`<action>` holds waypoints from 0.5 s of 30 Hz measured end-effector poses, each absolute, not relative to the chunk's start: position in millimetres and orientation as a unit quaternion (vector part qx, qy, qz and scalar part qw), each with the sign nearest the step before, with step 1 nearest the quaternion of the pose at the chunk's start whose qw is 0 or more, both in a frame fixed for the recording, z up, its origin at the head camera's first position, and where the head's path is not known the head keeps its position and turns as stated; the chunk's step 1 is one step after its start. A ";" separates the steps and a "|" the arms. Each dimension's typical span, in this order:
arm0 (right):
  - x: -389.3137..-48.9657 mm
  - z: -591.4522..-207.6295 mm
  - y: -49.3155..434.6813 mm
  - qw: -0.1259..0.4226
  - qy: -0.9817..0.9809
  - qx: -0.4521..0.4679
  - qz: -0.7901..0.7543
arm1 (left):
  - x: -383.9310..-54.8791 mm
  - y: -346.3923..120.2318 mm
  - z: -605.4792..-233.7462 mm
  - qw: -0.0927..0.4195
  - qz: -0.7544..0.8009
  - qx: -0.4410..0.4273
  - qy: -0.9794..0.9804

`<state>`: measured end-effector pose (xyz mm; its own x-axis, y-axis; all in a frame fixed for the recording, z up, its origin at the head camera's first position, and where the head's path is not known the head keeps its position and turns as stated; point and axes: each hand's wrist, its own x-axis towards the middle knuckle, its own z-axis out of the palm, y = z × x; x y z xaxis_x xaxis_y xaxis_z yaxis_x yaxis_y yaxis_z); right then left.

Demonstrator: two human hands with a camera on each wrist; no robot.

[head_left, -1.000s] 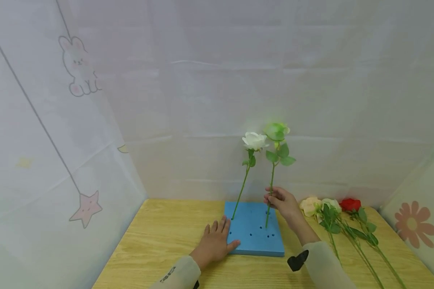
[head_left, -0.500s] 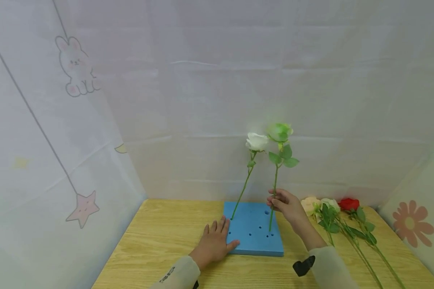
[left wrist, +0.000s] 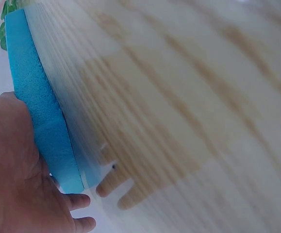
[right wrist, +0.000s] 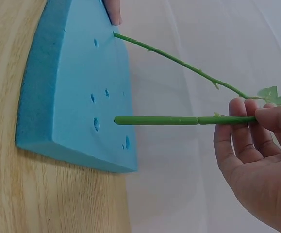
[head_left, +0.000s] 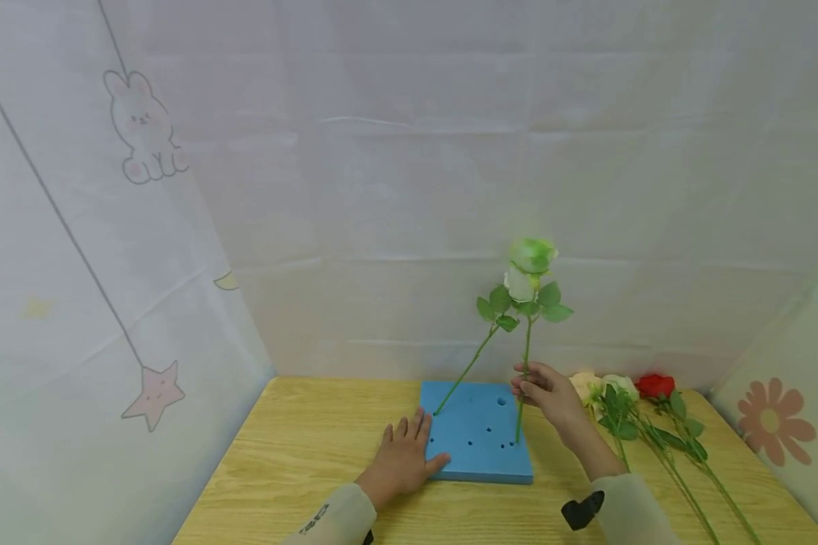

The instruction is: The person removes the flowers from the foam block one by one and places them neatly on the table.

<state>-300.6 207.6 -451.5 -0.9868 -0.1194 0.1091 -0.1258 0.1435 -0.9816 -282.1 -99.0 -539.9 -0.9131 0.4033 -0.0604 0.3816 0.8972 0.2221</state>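
Note:
With thumb and fingers my right hand (head_left: 551, 397) pinches the stem of a green-and-white artificial rose (head_left: 533, 256), bloom up. In the right wrist view, the rose stem's (right wrist: 155, 120) lower tip is slightly apart from the blue foam block (right wrist: 82, 68), near one of its holes. My left hand (head_left: 400, 460) rests on the block's left edge in the head view, fingers straight. A white artificial rose (head_left: 518, 284) stands in a hole near that hand. It leans right, its bloom partly hidden behind the green one. The left wrist view shows the block's side (left wrist: 43, 102) against my palm.
Right of the block, a peach rose (head_left: 585, 384), a whitish rose (head_left: 620, 386) and a red rose (head_left: 655, 385) lie on the wooden table (head_left: 313, 431), stems toward the front. A pale cloth wall (head_left: 395, 318) stands behind the table.
My right hand has carried the green rose right and slightly toward the front. The white rose has swung further right, its bloom now behind the green one. My left hand stays put.

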 end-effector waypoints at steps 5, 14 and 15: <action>-297.3 -451.4 213.0 0.008 -0.756 0.088 0.649 | -283.6 -99.4 -542.4 0.053 0.106 0.202 0.972; -291.5 -450.1 223.6 0.025 -0.769 0.085 0.633 | -280.8 -97.8 -535.9 0.057 0.104 0.199 0.973; -290.4 -449.7 224.4 0.027 -0.768 0.082 0.635 | -280.6 -97.7 -535.8 0.058 0.104 0.198 0.973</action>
